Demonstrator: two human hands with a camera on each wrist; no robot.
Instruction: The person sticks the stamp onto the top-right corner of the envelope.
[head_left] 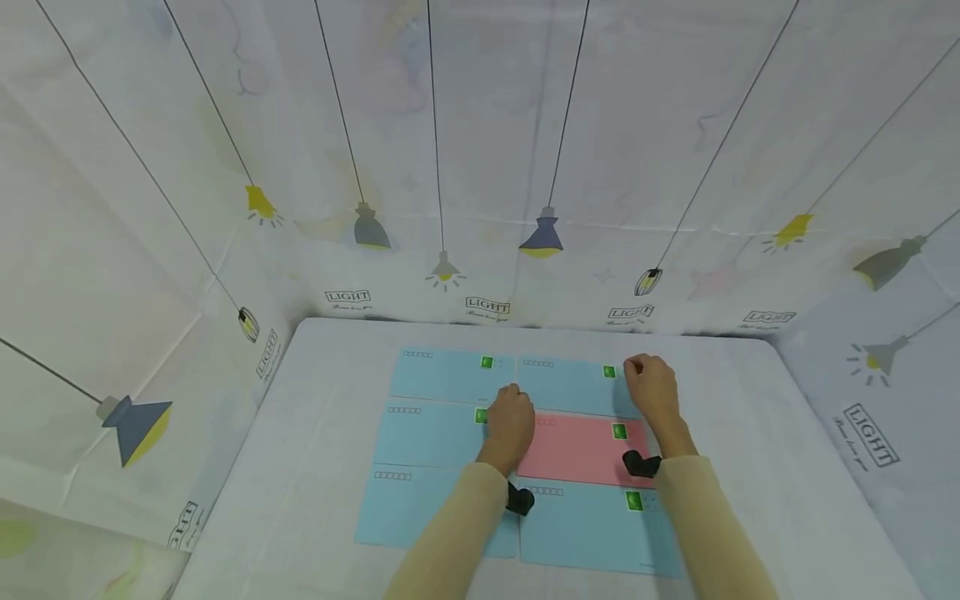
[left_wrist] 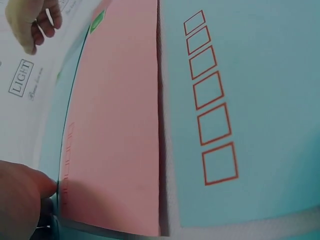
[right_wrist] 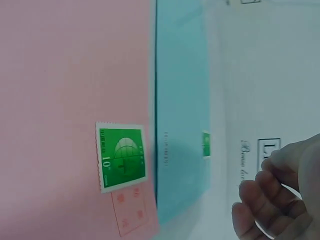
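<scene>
A pink envelope [head_left: 573,450] lies among several blue envelopes on the table, in two columns. A green stamp [right_wrist: 122,157] sits in its corner, above a faint red printed box. My left hand [head_left: 512,425] is over the seam between the columns, its thumb [left_wrist: 30,182] close to the pink envelope's long edge, by the printed squares. Nothing shows in its grasp. My right hand [head_left: 652,387] hovers just right of the top right blue envelope [head_left: 570,390], fingers loosely curled with nothing between them.
The lower right blue envelope [head_left: 592,525] lies below the pink one. More blue envelopes [head_left: 427,437] fill the left column. White cloth [head_left: 315,467] covers the table. Behind stands a sheet printed with lamps [head_left: 542,233]. Black wrist cameras [head_left: 641,464] sit at both sleeves.
</scene>
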